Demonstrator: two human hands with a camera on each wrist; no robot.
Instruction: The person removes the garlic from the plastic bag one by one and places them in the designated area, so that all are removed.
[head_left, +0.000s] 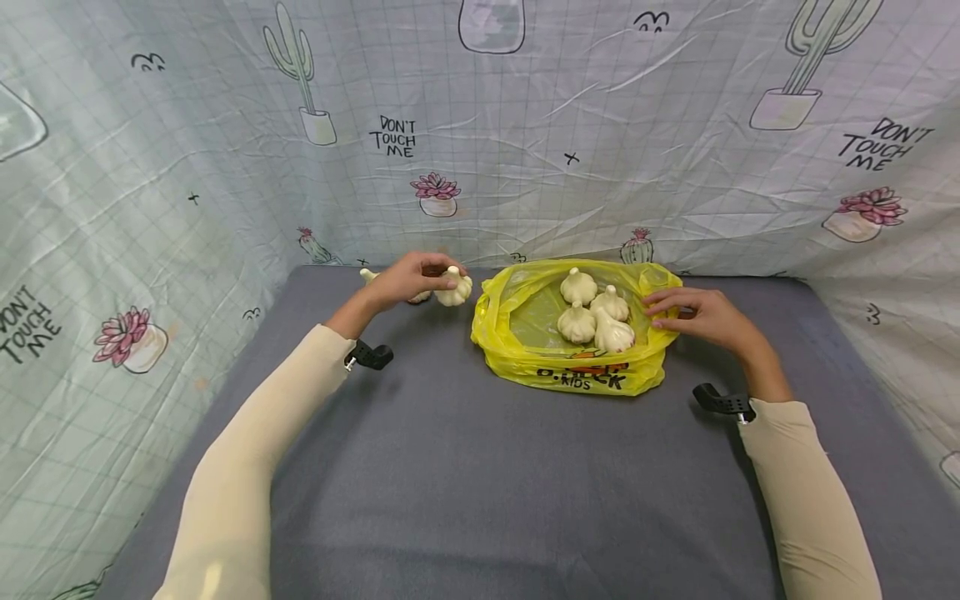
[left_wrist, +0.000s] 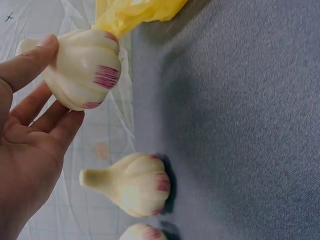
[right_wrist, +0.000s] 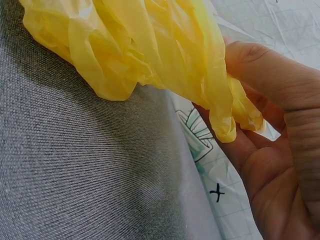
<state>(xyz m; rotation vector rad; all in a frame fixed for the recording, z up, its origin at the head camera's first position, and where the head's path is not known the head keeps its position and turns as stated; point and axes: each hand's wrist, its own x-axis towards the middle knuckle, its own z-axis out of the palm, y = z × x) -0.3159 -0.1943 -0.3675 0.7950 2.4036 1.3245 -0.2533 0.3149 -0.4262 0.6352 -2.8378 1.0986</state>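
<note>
Pinching one garlic bulb [head_left: 454, 289] between thumb and fingers, the left hand [head_left: 405, 279] is partly closed and holds it above the grey surface [head_left: 480, 483], just beside the yellow bag [head_left: 517, 367]. The right hand [head_left: 708, 317] is also partly closed; its thumb and fingers grip the bag at the right edge. Four bulbs [head_left: 576, 323] lie inside this bag. Two more bulbs [left_wrist: 142, 185] rest on the surface, near the left hand.

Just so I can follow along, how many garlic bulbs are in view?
7: four garlic bulbs inside the yellow bag, one bulb held in the left fingers, and two more bulbs on the gray surface nearby. Others could be hidden in the bag's folds.
</note>
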